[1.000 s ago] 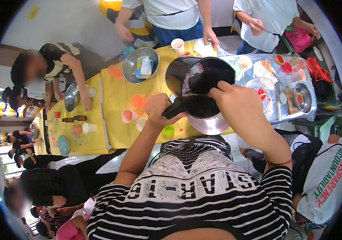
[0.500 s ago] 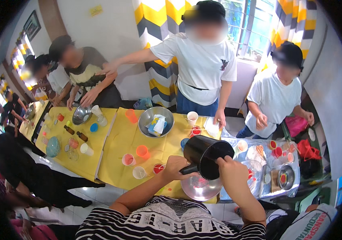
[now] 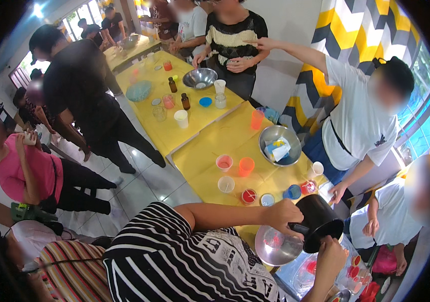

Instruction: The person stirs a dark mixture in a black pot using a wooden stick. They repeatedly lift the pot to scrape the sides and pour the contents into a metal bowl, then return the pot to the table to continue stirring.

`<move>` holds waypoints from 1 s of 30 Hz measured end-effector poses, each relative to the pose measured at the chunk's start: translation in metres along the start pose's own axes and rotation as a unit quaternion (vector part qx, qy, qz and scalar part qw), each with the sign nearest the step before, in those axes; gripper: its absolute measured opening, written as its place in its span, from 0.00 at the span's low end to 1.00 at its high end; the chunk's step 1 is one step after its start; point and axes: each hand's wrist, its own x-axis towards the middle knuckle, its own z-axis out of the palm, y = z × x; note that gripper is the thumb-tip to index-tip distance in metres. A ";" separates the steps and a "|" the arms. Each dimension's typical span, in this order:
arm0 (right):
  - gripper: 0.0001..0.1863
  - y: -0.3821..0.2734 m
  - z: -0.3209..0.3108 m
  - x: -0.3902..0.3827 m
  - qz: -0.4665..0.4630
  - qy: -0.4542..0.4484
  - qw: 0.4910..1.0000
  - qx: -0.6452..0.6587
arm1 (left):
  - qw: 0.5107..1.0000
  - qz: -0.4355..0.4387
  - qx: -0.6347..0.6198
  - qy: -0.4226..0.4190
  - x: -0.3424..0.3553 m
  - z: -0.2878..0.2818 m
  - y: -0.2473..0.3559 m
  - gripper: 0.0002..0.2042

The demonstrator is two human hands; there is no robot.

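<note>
Right fingers [image 3: 330, 243] at black pot [image 3: 320, 214], grip unclear

White tiled floor [image 3: 147, 178], yellow-covered table [image 3: 200, 163], chevron curtain [image 3: 348, 25] beside bright window [image 3: 419, 123].

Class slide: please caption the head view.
Left hand grips a black pot by its handle, right hand at its mouth.

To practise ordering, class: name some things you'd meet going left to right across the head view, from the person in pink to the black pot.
Person in pink → blue-green bowl → left brown bottle → right brown bottle → pinkish cup → lower orange cup → wearer's left hand → black pot
</note>
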 end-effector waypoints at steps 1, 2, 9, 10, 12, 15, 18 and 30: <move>0.03 -0.002 0.000 0.002 0.001 -0.007 1.000 0.003 | 1.000 -0.003 0.004 -0.003 0.000 -0.002 -0.001 0.24; 0.03 -0.004 0.000 0.004 0.003 -0.014 1.000 0.006 | 1.000 -0.007 0.007 -0.005 0.000 -0.004 -0.002 0.23; 0.04 -0.019 0.001 0.007 -0.037 -0.042 0.997 0.061 | 0.999 -0.019 -0.010 -0.032 -0.003 -0.002 0.004 0.24; 0.04 -0.012 0.006 0.009 -0.021 -0.058 0.995 0.074 | 0.999 -0.019 -0.014 -0.032 -0.004 -0.002 0.004 0.24; 0.04 -0.001 0.012 0.007 0.007 -0.037 0.999 0.033 | 0.999 -0.023 -0.011 -0.033 -0.003 -0.003 0.003 0.24; 0.04 -0.004 0.010 0.006 0.007 -0.036 0.999 0.027 | 0.999 -0.036 0.002 -0.038 -0.003 -0.003 0.002 0.24; 0.04 -0.018 0.006 0.004 -0.017 -0.056 0.997 0.044 | 0.998 -0.045 -0.003 -0.040 -0.008 0.002 0.002 0.24; 0.06 -0.005 0.016 0.007 0.045 -0.022 0.998 -0.032 | 0.995 -0.085 -0.029 -0.041 -0.009 -0.002 0.006 0.24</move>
